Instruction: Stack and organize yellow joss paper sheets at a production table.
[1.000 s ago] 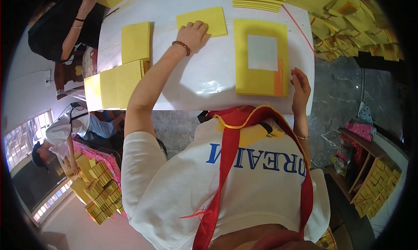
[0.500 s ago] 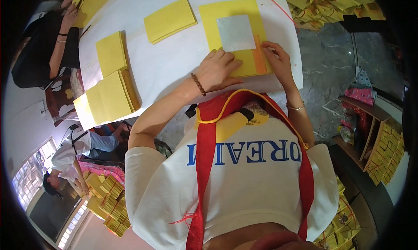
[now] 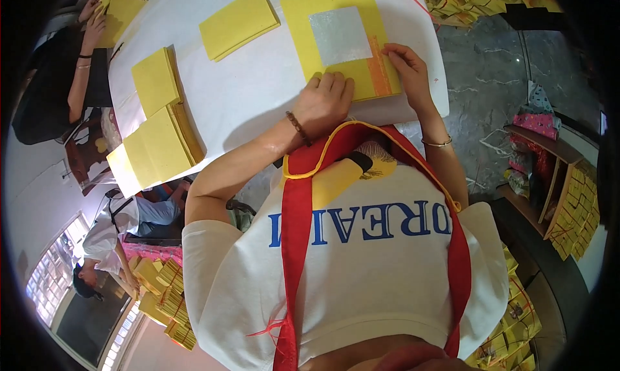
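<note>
In front of me on the white table lies yellow paper (image 3: 297, 16) with a silver square (image 3: 341, 35) and an orange strip (image 3: 378, 74) on it. My left hand (image 3: 326, 103) is closed at the paper's near edge, its fingers curled together over the edge and its thumb hidden. At the right edge, beside the orange strip, my right hand (image 3: 410, 71) has its thumb and forefinger bent together on the paper's border.
Folded yellow paper stacks (image 3: 239, 23) (image 3: 161, 145) lie on the white table (image 3: 242, 80). At the far left a person's hands (image 3: 93, 25) hold yellow paper. Another person (image 3: 110, 235) sits by tied bundles. A wooden rack (image 3: 546, 177) stands at the right.
The paper and table appear slightly higher and further left in view. My left fingers have drawn together at the near edge. The right hand stays at the right edge.
</note>
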Demonstrator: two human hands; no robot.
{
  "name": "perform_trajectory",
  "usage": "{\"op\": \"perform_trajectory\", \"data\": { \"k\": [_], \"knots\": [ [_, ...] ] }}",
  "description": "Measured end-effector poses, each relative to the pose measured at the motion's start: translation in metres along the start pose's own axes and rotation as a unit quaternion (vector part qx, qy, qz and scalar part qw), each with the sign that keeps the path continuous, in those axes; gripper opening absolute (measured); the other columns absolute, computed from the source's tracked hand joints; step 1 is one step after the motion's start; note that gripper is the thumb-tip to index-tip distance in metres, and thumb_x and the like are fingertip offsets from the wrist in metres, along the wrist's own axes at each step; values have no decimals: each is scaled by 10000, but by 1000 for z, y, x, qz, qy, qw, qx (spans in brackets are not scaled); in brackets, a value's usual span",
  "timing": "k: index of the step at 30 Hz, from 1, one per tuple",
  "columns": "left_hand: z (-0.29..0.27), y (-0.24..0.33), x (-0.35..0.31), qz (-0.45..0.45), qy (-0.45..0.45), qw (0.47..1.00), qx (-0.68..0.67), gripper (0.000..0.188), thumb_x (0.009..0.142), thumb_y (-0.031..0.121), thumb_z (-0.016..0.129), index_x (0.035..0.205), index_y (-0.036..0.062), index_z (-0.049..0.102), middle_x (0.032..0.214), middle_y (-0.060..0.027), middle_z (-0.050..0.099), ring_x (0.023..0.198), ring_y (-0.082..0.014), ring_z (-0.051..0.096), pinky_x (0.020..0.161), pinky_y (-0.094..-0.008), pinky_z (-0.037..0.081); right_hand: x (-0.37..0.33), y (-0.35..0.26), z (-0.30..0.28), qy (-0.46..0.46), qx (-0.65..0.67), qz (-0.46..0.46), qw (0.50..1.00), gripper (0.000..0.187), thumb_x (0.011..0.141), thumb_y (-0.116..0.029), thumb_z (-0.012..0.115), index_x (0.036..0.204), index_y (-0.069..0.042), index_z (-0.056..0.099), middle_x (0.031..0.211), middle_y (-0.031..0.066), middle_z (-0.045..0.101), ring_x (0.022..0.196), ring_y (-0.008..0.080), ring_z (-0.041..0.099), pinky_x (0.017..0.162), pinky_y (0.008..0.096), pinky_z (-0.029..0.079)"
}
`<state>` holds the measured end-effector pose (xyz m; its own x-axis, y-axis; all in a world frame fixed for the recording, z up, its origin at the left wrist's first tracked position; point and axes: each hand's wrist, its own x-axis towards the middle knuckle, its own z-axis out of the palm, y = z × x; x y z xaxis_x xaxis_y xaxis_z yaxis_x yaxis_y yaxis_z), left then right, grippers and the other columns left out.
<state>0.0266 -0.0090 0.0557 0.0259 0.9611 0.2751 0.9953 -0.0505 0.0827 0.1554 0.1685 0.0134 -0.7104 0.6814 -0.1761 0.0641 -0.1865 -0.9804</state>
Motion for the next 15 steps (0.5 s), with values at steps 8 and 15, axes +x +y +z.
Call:
{"op": "perform_trajectory", "data": {
  "k": [8,15],
  "knots": [
    [-12,-19,8,-49,-11,987,-151,206,746,124,591,932,36,599,783,-99,586,696,-242,563,578,-344,481,0,2,-5,-15,20,0,1000,231,911,-141,512,1087,-14,591,1006,35,620,948,101,552,834,217,421],
    [-2,-52,14,-282,-60,884,-367,224,875,256,587,933,40,607,599,-76,555,510,-122,536,473,-273,398,-3,-13,-3,-15,83,49,995,295,918,-175,503,1162,-15,549,1090,51,592,992,121,546,872,255,412]
  ]
}}
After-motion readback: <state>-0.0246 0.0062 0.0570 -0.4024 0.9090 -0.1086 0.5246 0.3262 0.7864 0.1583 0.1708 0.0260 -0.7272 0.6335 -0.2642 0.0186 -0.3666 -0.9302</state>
